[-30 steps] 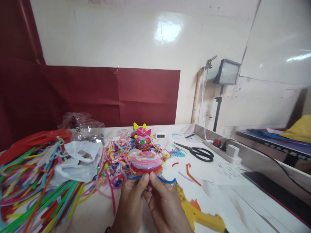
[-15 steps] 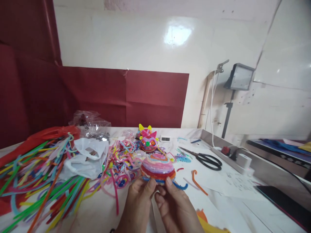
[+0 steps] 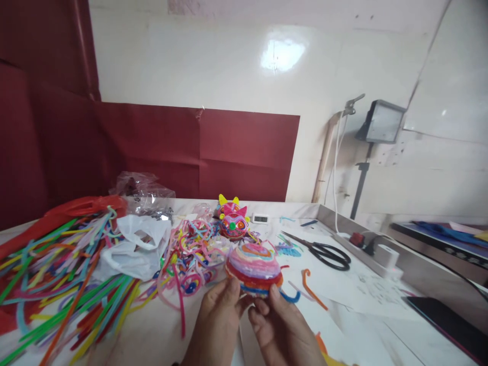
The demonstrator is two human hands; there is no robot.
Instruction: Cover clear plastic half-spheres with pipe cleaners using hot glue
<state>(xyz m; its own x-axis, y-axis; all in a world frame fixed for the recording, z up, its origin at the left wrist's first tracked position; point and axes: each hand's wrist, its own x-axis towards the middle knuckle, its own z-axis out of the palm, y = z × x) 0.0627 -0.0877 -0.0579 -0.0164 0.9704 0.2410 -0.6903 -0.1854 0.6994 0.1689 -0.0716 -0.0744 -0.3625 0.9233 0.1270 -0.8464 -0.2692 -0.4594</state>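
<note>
Between both hands, low in the middle of the head view, is a dome-shaped craft piece (image 3: 254,265) wound in bands of pink, lilac, red, orange and blue. My left hand (image 3: 218,320) pinches its near left edge, thumb on top. My right hand (image 3: 280,320) grips the near right edge the same way, its lower fingers curled beneath. A blue strip (image 3: 292,296) with a curled end sticks out beside the right thumb; whether it joins the piece is hidden. Beyond it sit two finished-looking animal-face figures, the nearer with pink ears (image 3: 234,223).
Left lie many coloured fuzzy strips (image 3: 82,295), a white plastic bag (image 3: 133,254) and a tangle of scraps (image 3: 190,254). Right are black-handled scissors (image 3: 324,253), an orange strip (image 3: 314,291) and a black phone-like slab (image 3: 446,325). A small digital display (image 3: 260,219) stands behind.
The banded dome has moved slightly right and nearer, its top tilted a little more toward view. Both hands keep their hold. The camera view has shifted slightly.
</note>
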